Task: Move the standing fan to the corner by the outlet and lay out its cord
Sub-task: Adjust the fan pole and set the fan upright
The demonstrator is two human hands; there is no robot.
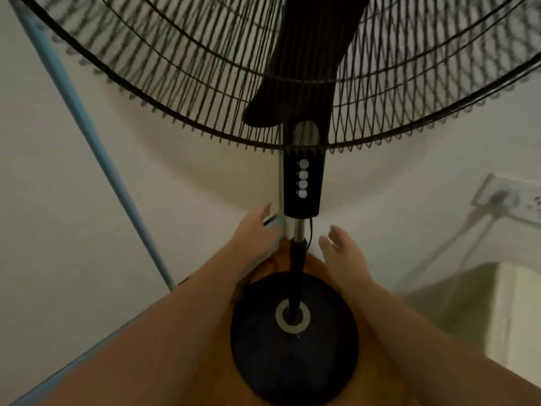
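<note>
The standing fan stands in the corner: black wire grille at twelve o'clock, round matte base at six. The left hand and right hand flank its chrome pole, fingers loose and apart, gripping nothing. The placing looks done. Next, the thin black cord needs laying toward the wall outlet at three o'clock.

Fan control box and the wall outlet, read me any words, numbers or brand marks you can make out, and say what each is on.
Nothing legible in this view.
On the fan's control box, tiny marks beside the four white buttons: too blurred to read.
On the wall outlet: blurred, no readable label.
On the round base: no brand or number shows.
</note>
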